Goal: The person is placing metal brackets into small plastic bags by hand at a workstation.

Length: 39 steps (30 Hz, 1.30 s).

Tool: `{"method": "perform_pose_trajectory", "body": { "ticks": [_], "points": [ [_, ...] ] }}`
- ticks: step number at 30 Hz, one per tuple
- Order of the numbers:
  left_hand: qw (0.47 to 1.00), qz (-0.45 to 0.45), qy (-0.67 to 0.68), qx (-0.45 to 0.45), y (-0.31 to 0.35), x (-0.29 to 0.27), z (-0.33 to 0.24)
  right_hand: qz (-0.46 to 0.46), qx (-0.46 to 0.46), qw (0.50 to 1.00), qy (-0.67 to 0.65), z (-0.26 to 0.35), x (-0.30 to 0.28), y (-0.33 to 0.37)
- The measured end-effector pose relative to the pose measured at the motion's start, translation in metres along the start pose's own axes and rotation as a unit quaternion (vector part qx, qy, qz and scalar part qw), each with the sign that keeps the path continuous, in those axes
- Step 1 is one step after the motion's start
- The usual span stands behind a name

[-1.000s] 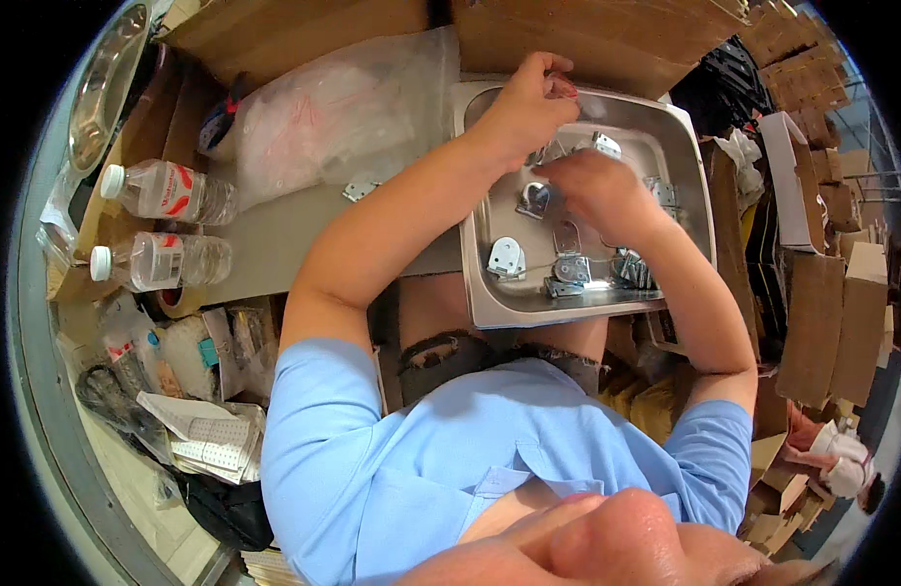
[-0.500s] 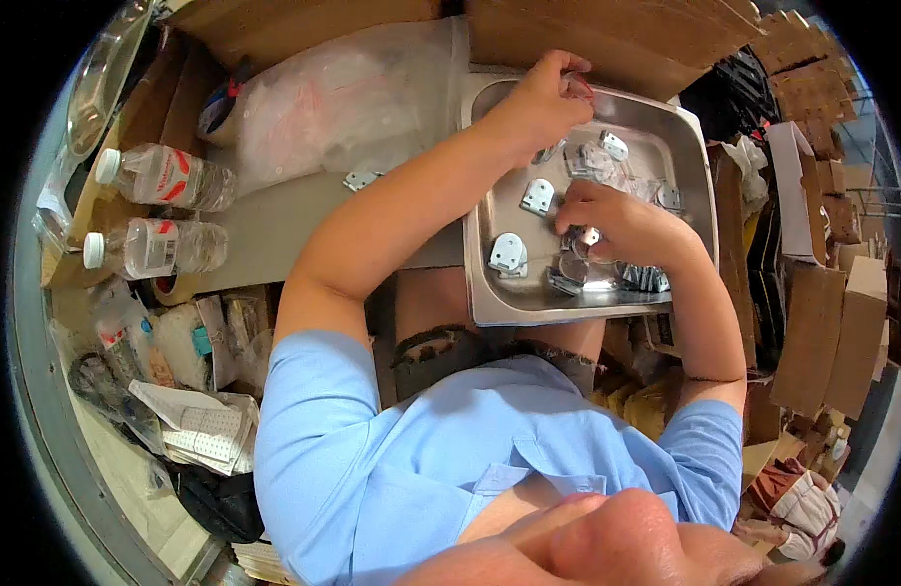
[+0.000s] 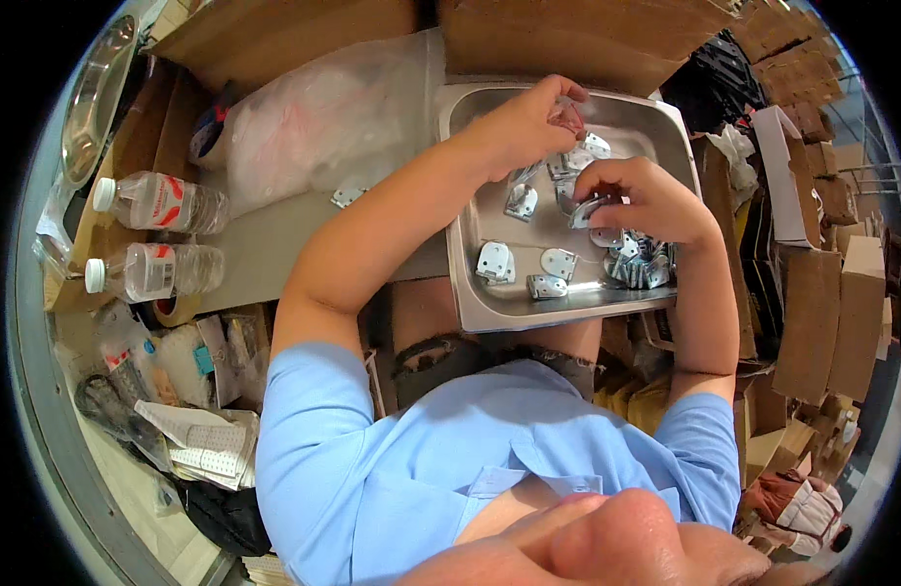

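A shallow steel tray holds several small silver metal brackets with holes and rounded ends, hinge-like in shape. My left hand is over the tray's far side, its fingers closed on a small clear plastic bag with a red line. Toward the tray's right, my right hand is closed with a metal bracket between thumb and fingers. A heap of brackets lies just below that hand. Separate brackets, such as one pair, rest on the tray's left and near floor.
Left of the tray lies a large clear bag of smaller plastic bags, with a loose bracket by it. Two water bottles lie farther left. Cardboard stands behind the tray; cartons are stacked at the right.
My right hand has moved slightly up and now has a bracket in its fingers. Brackets in the tray have shifted, with more lying apart near the front. My left hand has come a little nearer.
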<state>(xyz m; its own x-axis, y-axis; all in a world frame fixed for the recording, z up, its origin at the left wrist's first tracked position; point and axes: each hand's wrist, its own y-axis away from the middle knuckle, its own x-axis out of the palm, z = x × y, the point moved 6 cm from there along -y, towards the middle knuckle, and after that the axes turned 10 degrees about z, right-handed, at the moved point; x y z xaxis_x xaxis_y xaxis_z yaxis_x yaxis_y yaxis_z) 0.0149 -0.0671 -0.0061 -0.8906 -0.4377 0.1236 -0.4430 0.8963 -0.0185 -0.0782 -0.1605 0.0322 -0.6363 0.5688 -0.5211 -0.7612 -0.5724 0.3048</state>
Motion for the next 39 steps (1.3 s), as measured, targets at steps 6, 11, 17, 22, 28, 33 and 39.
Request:
{"method": "perform_pose_trajectory", "body": {
  "ticks": [6,11,17,22,28,33,39],
  "points": [
    [0.997,0.064,-0.032,0.0,0.002,0.008,0.003,-0.09,-0.055,0.981,-0.162,0.002,-0.013,0.007],
    [0.987,0.158,0.01,-0.03,0.004,0.024,0.009,-0.173,-0.064,0.949,-0.254,-0.002,-0.024,0.011],
    [0.965,0.242,0.087,-0.061,0.014,0.035,-0.008,-0.262,-0.045,0.945,-0.192,-0.001,-0.031,0.011],
    [0.957,0.261,0.08,-0.093,0.016,0.041,-0.005,-0.274,-0.041,0.949,-0.147,0.005,-0.03,0.015],
    [0.95,0.255,0.156,-0.086,0.016,0.041,-0.011,-0.254,-0.091,0.939,-0.212,0.012,-0.029,0.018],
    [0.949,0.24,0.178,-0.098,0.016,0.04,-0.009,-0.242,-0.064,0.942,-0.223,-0.001,-0.033,0.016],
    [0.948,0.226,0.202,-0.093,0.017,0.039,-0.008,-0.264,-0.056,0.888,-0.373,-0.003,-0.031,0.017]
  ]
}}
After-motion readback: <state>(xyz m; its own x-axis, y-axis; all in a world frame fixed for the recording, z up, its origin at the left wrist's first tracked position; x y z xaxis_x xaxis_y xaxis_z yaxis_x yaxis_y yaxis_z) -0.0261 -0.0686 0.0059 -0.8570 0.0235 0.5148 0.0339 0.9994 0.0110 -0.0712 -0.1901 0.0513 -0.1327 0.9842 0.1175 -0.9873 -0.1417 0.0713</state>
